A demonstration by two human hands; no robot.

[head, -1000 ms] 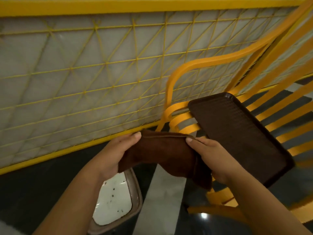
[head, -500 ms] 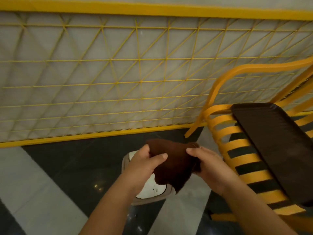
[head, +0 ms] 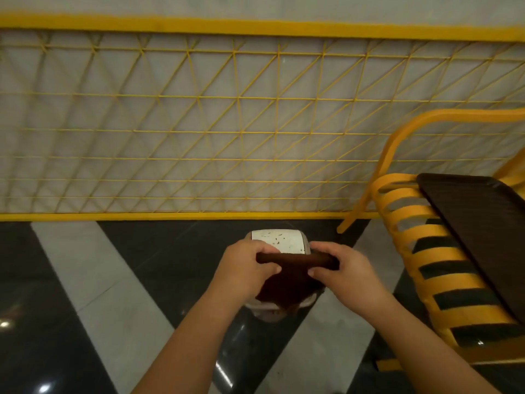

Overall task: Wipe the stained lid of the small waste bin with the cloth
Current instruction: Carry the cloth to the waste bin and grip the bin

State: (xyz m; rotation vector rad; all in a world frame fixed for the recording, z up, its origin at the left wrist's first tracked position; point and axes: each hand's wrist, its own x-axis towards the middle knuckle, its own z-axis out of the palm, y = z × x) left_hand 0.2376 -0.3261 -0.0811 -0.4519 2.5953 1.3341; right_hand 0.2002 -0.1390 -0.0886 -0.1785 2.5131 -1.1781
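Now both hands [head: 250, 268] [head: 338, 268] grip the cloth [head: 289, 277] over the speckled lid [head: 279, 241].

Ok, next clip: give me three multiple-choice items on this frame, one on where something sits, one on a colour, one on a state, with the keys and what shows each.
1. Where is the dark tray?
A. on the floor beside the bin
B. on the yellow slatted chair
C. hung on the fence

2. What colour is the cloth?
A. white
B. yellow
C. dark brown

3. What is the state of the bin lid?
A. speckled with dark stains
B. fully covered by the cloth
C. lying off the bin

Keys: 1 B, the tray lies across the chair's slats at the right. 2 C, the cloth gripped between the left hand and the right hand is dark brown. 3 A, the far part of the white lid shows above the cloth with dark specks on it.
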